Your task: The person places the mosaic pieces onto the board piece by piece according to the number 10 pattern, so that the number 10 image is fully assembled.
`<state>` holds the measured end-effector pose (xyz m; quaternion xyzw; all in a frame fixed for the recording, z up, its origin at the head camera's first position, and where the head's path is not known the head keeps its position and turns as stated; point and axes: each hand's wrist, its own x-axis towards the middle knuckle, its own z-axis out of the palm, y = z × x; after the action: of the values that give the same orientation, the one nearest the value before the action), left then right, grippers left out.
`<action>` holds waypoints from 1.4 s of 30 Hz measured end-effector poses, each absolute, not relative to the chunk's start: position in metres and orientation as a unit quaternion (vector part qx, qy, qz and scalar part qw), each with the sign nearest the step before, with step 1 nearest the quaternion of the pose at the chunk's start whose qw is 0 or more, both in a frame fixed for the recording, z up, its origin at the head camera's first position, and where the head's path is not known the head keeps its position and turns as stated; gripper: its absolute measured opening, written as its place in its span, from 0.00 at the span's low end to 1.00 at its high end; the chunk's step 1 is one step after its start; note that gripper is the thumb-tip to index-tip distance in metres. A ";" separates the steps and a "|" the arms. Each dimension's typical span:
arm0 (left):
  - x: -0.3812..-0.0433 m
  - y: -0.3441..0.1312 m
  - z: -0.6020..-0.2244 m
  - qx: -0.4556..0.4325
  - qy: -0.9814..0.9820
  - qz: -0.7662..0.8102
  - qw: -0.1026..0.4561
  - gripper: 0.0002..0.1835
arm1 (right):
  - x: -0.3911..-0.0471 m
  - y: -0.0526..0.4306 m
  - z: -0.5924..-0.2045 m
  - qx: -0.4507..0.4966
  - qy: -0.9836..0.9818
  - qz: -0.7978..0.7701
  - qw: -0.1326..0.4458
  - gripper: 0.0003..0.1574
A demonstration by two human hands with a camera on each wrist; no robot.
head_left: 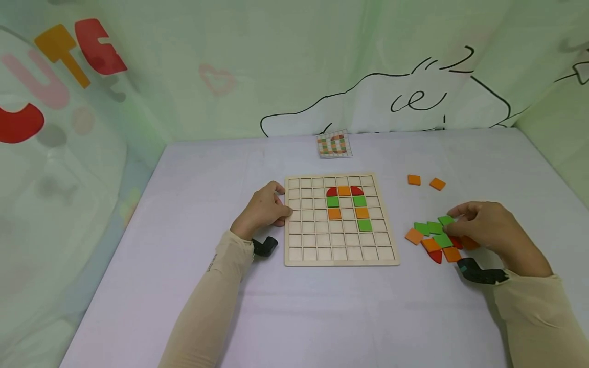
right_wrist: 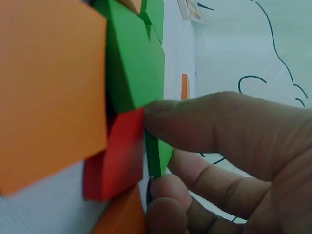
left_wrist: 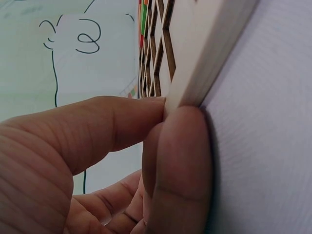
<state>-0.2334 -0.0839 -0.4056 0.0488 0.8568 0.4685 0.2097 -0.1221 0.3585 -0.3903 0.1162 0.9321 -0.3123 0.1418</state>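
Observation:
A wooden grid board point(head_left: 341, 262) lies in the middle of the table. Red quarter-round, orange and green square tiles form an arch in its cells. My left hand point(head_left: 264, 207) grips the board's left edge between thumb and finger, as the left wrist view shows at the board's pale rim point(left_wrist: 195, 63). Over a loose pile of tiles to the right of the board, my right hand point(head_left: 490, 227) pinches a green square tile point(right_wrist: 159, 153) between thumb and fingers. Orange tiles point(head_left: 414, 236), green tiles point(head_left: 443, 240) and red pieces point(head_left: 436, 256) lie around its fingertips, some partly covered.
Two orange tiles point(head_left: 414, 180) lie apart, behind the pile. A small printed pattern card point(head_left: 334, 144) with a coloured grid sits at the table's back edge. White cloth point(head_left: 322, 317) covers the table, and printed fabric curtains point(head_left: 294, 61) hang behind and beside it.

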 end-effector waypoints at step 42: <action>-0.234 -0.085 -0.407 0.049 0.846 0.486 0.214 0.29 | -0.154 0.243 -0.386 0.074 0.807 -0.565 0.155 0.25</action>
<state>-0.2340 -0.0854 -0.4067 0.0490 0.8461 0.4856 0.2141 -0.1541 0.2429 -0.3860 0.0741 0.8070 -0.5649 0.1554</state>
